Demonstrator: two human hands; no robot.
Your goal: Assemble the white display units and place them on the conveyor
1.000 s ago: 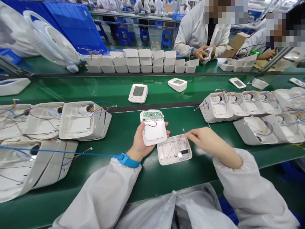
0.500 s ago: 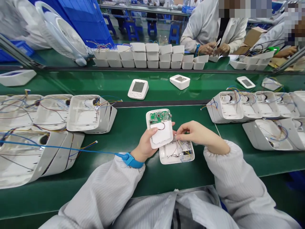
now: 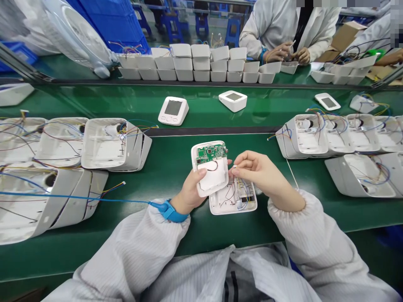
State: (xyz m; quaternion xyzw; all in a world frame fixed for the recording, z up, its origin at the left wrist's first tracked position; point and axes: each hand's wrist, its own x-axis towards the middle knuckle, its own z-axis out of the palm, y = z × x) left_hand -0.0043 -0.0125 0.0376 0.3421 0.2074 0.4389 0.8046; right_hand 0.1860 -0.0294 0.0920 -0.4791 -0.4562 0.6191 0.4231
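Right fingers nearer board, connector indistinct

Green bench leaves a hand room to pass between the left-side casings and the left hand, though a blue cord stretches across, while the right hand and open shell block the middle, and right-side casings with wires jutting inward narrow the other flank.

Our glossy green table had a dark strip running across it. On our side, a shallow white shell holding loose wires lay flat, with nested open casings at left and rows of wired housings at right. Beyond the strip lay three white screened monitors.
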